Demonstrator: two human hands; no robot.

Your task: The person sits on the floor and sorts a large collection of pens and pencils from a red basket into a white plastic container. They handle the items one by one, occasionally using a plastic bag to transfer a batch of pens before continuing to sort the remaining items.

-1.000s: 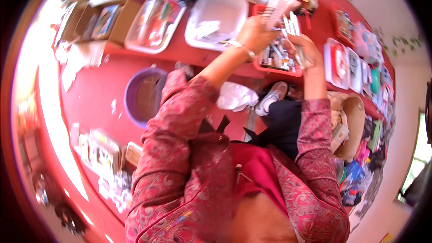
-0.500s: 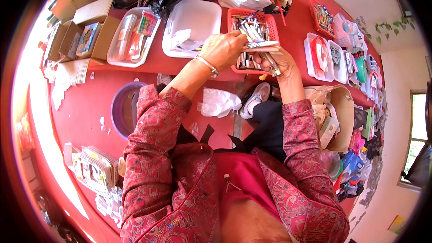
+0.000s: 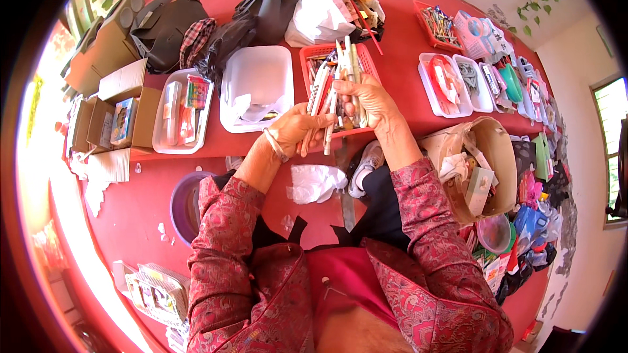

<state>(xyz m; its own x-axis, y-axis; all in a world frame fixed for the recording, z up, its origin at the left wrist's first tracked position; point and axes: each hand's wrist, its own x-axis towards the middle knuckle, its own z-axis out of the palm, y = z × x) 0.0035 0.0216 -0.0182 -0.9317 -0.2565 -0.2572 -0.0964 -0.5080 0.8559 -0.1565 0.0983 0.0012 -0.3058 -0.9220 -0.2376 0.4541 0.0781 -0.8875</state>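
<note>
Both hands are raised over a red plastic basket (image 3: 367, 64) of pens. My left hand (image 3: 291, 132) is closed around several pale pens (image 3: 318, 95), which stick up past its thumb. A second bunch of pens (image 3: 352, 59), standing nearly upright, is gripped in my right hand (image 3: 371, 101). The two bunches are close together, and one white pen between the hands slants down below the fingers. More pens lie in the basket, partly hidden behind the hands and bunches.
Left of the basket stand a white tray (image 3: 257, 59) with crumpled plastic, a second tray (image 3: 185, 140) of packets and an open cardboard box (image 3: 147, 114). A white bag (image 3: 320, 13) sits behind. At right are small trays (image 3: 451, 110) and a large carton (image 3: 500, 176); a purple tub (image 3: 186, 206) is below.
My hands have lowered and drawn slightly apart, each with its own bunch; before, they met over pens lying nearly flat. The whole view has shifted, showing more of the table's far side.
</note>
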